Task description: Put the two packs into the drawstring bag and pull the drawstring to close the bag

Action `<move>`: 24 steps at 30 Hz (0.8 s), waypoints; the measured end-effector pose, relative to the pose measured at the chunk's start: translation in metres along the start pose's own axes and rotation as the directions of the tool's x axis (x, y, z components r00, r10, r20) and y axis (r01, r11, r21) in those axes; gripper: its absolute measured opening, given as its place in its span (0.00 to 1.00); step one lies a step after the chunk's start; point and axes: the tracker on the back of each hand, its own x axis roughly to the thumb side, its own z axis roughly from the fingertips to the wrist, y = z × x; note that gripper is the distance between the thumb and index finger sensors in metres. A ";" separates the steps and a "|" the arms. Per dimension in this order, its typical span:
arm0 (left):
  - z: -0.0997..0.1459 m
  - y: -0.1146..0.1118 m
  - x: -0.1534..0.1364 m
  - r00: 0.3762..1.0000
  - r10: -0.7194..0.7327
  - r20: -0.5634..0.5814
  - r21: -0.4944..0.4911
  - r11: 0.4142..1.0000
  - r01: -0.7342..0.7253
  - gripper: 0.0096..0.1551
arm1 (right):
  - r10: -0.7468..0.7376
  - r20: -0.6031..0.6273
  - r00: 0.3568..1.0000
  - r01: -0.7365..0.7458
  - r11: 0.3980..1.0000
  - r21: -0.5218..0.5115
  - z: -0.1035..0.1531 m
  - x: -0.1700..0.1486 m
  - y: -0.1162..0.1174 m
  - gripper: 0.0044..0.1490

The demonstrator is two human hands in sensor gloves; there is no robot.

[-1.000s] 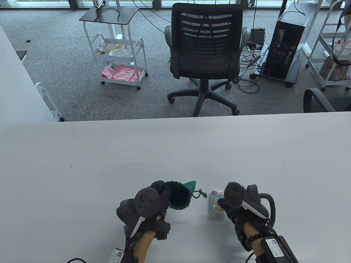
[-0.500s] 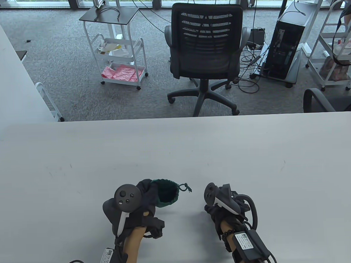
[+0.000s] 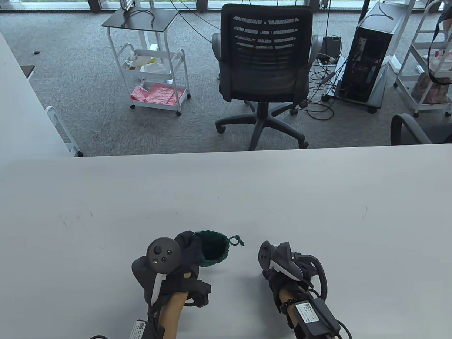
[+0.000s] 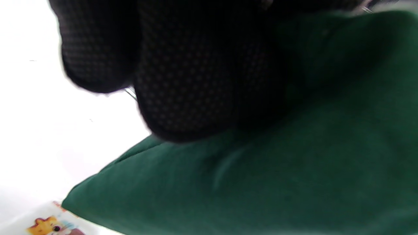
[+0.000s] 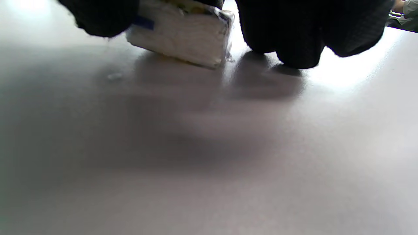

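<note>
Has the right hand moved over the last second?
Yes. The right hand shifted left along the table, nearer the bag.

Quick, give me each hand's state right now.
Left hand: grips the green drawstring bag, mouth open.
Right hand: holds a white pack.

Table view: high, looks down and forward over table point(image 3: 226, 191), both hands at bottom edge. Left wrist view: very close under left hand point(image 3: 177, 269), filled by green bag point(image 4: 261, 182). Right wrist view: low, near tabletop, below right hand point(image 3: 285, 267). All share tabletop.
</note>
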 end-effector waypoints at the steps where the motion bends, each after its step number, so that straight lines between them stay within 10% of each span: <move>1: 0.000 0.000 0.000 1.000 -0.001 0.000 0.003 1.000 0.001 0.24 | -0.003 -0.001 1.000 0.003 1.000 -0.004 -0.001 0.000 0.000 0.51; 24: 0.000 -0.004 0.002 1.000 -0.024 0.011 -0.006 1.000 0.024 0.24 | -0.001 0.016 1.000 0.002 0.998 -0.061 -0.002 -0.002 0.003 0.44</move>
